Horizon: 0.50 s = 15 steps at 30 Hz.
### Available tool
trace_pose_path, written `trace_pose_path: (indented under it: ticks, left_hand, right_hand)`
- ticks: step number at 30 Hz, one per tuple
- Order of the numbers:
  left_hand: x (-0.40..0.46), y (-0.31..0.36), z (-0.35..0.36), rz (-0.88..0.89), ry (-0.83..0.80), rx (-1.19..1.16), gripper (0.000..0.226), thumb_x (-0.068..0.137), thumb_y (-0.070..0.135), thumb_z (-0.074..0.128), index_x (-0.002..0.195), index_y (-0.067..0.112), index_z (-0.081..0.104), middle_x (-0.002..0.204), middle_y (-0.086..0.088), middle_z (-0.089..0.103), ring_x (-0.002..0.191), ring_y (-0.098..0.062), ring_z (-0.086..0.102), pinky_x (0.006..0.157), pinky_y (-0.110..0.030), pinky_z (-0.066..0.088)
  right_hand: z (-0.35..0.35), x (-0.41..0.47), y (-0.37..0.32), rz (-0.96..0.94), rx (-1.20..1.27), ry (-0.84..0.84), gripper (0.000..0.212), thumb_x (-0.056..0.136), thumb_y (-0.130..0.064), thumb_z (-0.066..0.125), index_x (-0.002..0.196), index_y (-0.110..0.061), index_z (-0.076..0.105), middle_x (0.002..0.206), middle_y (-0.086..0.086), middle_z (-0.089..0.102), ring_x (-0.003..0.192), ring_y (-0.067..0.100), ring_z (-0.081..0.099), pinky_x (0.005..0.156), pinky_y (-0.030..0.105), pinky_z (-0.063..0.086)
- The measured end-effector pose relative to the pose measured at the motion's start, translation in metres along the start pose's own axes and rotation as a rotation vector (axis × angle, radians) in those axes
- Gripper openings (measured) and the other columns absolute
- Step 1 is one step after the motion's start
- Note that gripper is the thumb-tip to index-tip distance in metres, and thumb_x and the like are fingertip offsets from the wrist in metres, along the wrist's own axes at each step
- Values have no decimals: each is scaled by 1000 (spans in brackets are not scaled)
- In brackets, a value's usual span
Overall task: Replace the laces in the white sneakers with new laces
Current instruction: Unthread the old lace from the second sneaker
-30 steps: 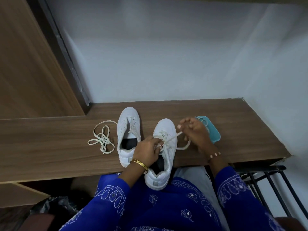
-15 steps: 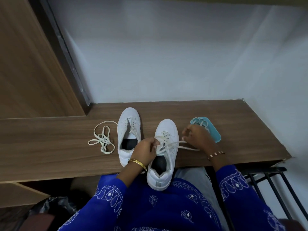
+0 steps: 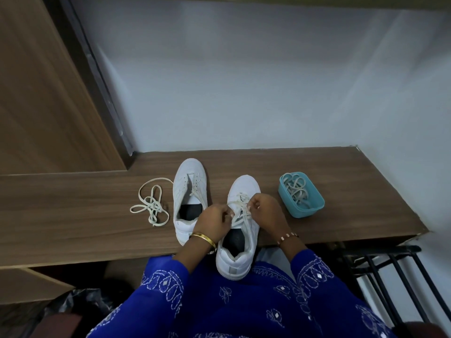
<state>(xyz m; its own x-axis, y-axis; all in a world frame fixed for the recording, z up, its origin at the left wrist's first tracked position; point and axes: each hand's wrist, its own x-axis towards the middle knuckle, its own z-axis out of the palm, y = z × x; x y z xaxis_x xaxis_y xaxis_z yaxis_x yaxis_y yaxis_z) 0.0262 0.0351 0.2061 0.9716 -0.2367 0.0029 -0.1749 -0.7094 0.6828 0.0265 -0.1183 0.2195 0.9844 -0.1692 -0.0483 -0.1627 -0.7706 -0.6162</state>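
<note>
Two white sneakers stand on the wooden shelf (image 3: pixel 341 215). The right sneaker (image 3: pixel 238 254) hangs partly over the front edge, heel on my lap, with a cream lace (image 3: pixel 240 207) crossing its eyelets. My left hand (image 3: pixel 216 222) grips the sneaker's left side and the lace there. My right hand (image 3: pixel 264 209) pinches the lace at the right eyelets. The left sneaker (image 3: pixel 190 189) stands unlaced with its tongue showing. A loose cream lace (image 3: pixel 150 207) lies tangled to its left.
A teal plastic tub (image 3: pixel 314 206) holding more laces sits to the right of my hands. A wooden panel (image 3: pixel 44 106) rises at the left and a pale wall behind. A black metal rack (image 3: pixel 385 272) stands below the shelf's right end.
My right hand has moved back from beside the tub to the sneaker's eyelets, taking up the slack it had pulled out. The tub is now uncovered. My left hand stays on the sneaker.
</note>
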Motion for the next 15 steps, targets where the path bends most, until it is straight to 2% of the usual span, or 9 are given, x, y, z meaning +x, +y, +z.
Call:
trace_pose_path:
  ticks: [2,4,6,8,11,13,15]
  left_hand:
    - [-1,-1,1,9,4,8,14,89,15,55,86,4,63,90,-12,65,87,-24,58,64,-22,33]
    - [-2,-2,2,10,5,4,15,90,18,55,85,5,63,89,-10,64,86,-23,58,63,-22,32]
    - [-2,-3,3,11,10,2,19,90,23,56,84,6,63,87,-9,64,84,-23,58,63,-23,33]
    - [-2,-3,3,17,4,2,21,90,25,57,85,7,63,88,-8,64,84,-22,59,64,-23,36]
    - [-3,-5,3,36,-18,-1,19,88,26,59,87,8,64,94,-6,65,89,-19,59,70,-23,40]
    - [-4,-6,5,49,-14,1,18,87,27,60,87,9,65,95,-5,66,90,-18,59,70,-22,40]
    - [-4,-8,6,53,1,5,18,87,28,60,88,10,66,95,-4,66,90,-17,59,69,-20,38]
  right_hand:
    - [-3,4,1,61,60,-33,11,83,-8,56,73,-9,59,85,12,68,76,19,58,65,25,43]
    - [-3,6,3,89,48,-125,10,81,-14,64,74,-8,63,81,10,67,73,17,58,66,24,43]
    - [-2,6,4,67,-5,-148,10,81,-13,64,75,-6,66,83,12,69,75,20,60,66,24,42]
    - [-2,7,4,47,-8,-95,13,83,-8,58,72,-7,65,84,11,68,81,23,62,68,24,43]
    - [-16,10,-4,92,163,55,27,89,-3,47,66,-18,49,72,-4,55,65,9,51,57,16,38]
    - [-27,15,-10,138,344,181,20,94,-7,41,76,-13,48,68,-3,50,60,9,48,53,20,37]
    - [-37,20,-14,221,574,287,13,96,-9,39,89,-8,50,68,1,53,57,13,51,48,19,43]
